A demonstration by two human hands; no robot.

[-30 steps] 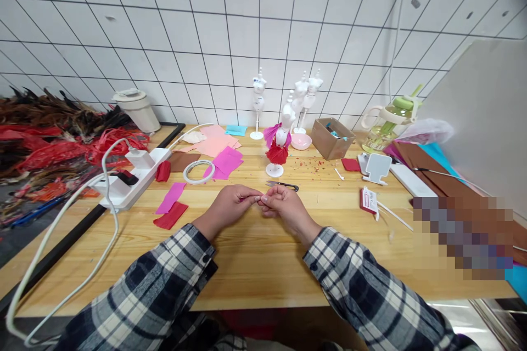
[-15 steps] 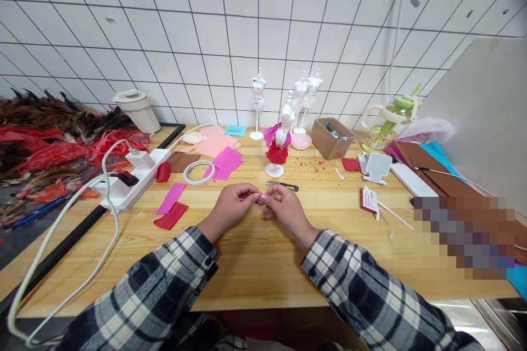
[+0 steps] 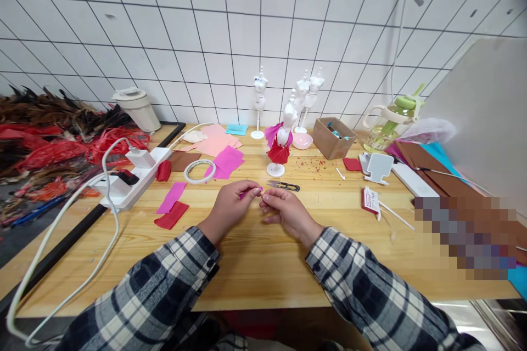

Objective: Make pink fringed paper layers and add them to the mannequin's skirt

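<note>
My left hand [image 3: 233, 203] and my right hand [image 3: 283, 208] meet over the middle of the wooden table [image 3: 255, 263], fingertips touching. Both pinch a small pink scrap [image 3: 249, 193] that pokes out between them. Just beyond my fingers lie small black thread snips [image 3: 283, 186]. Behind those stands a white mini mannequin [image 3: 282, 140] dressed in pink and red pieces. Both forearms wear plaid sleeves.
A tape roll [image 3: 199, 170], pink sheets [image 3: 225, 162] and red scraps [image 3: 171, 215] lie left. A white power strip [image 3: 132, 175] with cable sits at the left edge. More mannequins [image 3: 259, 103], a cardboard box [image 3: 332, 137], a water jug [image 3: 389, 123] and coloured sheets [image 3: 428, 162] stand right.
The pink scrap now shows more between my fingertips, and my right fingers have loosened a little. My hands stay in the same spot.
</note>
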